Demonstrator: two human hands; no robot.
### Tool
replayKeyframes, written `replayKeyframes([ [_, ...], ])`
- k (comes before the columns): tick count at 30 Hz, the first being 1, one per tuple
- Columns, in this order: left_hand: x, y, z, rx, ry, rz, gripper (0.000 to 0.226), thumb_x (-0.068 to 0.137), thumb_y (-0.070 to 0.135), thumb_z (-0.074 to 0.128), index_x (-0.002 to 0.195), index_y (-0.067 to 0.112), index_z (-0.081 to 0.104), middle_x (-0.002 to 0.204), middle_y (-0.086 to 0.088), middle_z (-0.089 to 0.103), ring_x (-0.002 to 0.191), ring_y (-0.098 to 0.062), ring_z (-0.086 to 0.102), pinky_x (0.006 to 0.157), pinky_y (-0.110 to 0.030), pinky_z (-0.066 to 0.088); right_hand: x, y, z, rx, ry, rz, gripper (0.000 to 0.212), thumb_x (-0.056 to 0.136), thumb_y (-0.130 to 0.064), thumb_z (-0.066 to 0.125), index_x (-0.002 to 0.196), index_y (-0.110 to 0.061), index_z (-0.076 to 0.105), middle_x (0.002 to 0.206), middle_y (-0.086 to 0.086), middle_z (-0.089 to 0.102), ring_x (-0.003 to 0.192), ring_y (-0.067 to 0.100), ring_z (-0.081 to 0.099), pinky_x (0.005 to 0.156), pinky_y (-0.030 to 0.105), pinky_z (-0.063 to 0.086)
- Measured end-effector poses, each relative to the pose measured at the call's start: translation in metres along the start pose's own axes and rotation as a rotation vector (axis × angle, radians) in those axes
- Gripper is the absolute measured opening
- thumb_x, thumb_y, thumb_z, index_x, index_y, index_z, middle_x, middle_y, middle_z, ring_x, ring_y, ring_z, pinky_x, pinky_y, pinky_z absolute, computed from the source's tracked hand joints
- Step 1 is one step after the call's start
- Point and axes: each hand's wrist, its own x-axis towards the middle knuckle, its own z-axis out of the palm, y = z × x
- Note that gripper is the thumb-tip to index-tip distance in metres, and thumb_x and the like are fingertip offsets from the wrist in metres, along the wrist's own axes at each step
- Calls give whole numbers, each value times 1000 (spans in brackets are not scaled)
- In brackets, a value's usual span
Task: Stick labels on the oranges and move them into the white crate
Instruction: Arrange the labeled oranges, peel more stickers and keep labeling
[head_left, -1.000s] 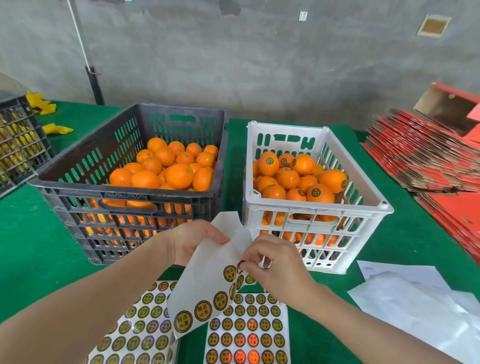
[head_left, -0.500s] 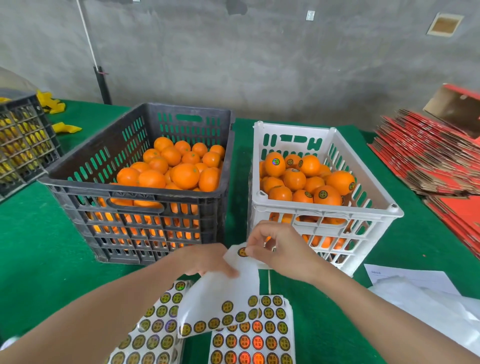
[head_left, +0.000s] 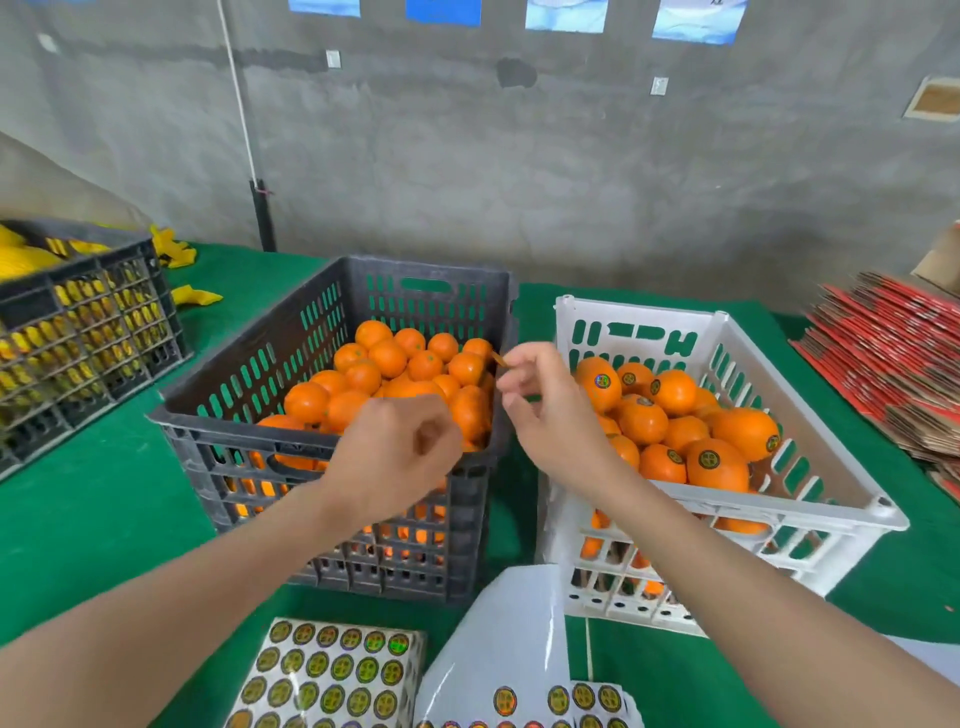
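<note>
Between the two crates, one label (head_left: 498, 358) is peeled and no orange has met it yet.
My right hand (head_left: 545, 410) pinches it. Just left and lower, my left hand (head_left: 389, 457) curls over the oranges (head_left: 384, 358) in the black crate (head_left: 249, 364); whether it grasps one, I cannot tell. Next I judge: lift one, press, carry right to the white crate (head_left: 779, 501). Two orange crates, two label sheets (head_left: 332, 670).
</note>
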Motion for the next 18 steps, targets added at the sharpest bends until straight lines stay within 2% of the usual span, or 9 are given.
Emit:
replayKeyframes([
  [2, 30, -19, -7, 121, 60, -132, 8, 86, 7, 60, 82, 13, 61, 67, 13, 53, 58, -4, 49, 52, -12, 33, 20, 4, 22, -80, 31, -27, 32, 92, 0, 46, 118, -17, 38, 95, -4, 50, 86, 4, 51, 70, 12, 45],
  [3, 46, -30, -8, 191, 11, -235, 12, 86, 5, 60, 96, 11, 62, 78, 8, 57, 68, -5, 52, 57, -12, 35, 27, 7, 31, -102, 33, -39, 34, 92, 0, 45, 121, -17, 36, 93, -6, 48, 83, 2, 50, 67, 10, 43],
  [5, 72, -53, -8, 327, -183, -382, 38, 85, 6, 64, 121, 8, 53, 107, -5, 60, 93, -20, 57, 69, -22, 42, 33, 14, 47, -124, 16, -45, 37, 92, -3, 44, 125, -17, 34, 86, -16, 44, 79, -3, 50, 63, 10, 39],
  [8, 101, -77, 0, 486, -476, -405, 64, 81, 18, 75, 135, 7, 42, 127, -12, 54, 114, -27, 53, 82, -30, 44, 33, 29, 55, -99, 26, -65, 36, 87, -10, 42, 122, -17, 37, 81, -22, 42, 82, -11, 50, 61, 9, 40],
  [10, 115, -89, 10, 520, -615, -408, 72, 78, 24, 78, 137, 7, 39, 129, -11, 53, 116, -28, 53, 89, -34, 47, 35, 34, 56, -124, 13, -70, 37, 86, -8, 40, 120, -21, 36, 80, -19, 43, 85, -11, 48, 60, 11, 41],
  [13, 122, -101, 26, 578, -749, -363, 67, 76, 29, 78, 129, 11, 42, 124, -8, 54, 110, -26, 53, 85, -33, 46, 37, 35, 59, -148, 16, -55, 42, 87, -2, 40, 118, -29, 34, 79, -3, 50, 80, 8, 51, 61, 29, 49],
  [14, 120, -105, 31, 587, -757, -348, 61, 75, 30, 79, 122, 13, 44, 118, -7, 56, 104, -24, 54, 83, -32, 45, 37, 35, 60, -142, 19, -43, 45, 87, 2, 41, 117, -31, 34, 80, 3, 52, 81, 12, 51, 63, 37, 51],
  [16, 118, -111, 36, 550, -703, -359, 54, 71, 28, 81, 110, 14, 47, 107, -5, 59, 92, -21, 54, 77, -32, 47, 36, 35, 61, -139, 33, -43, 47, 86, 4, 41, 117, -31, 34, 81, 7, 54, 82, 15, 50, 65, 43, 51],
  [18, 119, -112, 33, 390, -590, -471, 53, 69, 22, 80, 114, 13, 52, 103, -3, 59, 89, -21, 56, 72, -33, 53, 35, 35, 60, -122, 38, -69, 43, 84, 0, 41, 116, -28, 37, 80, -1, 52, 82, 9, 50, 65, 35, 51],
])
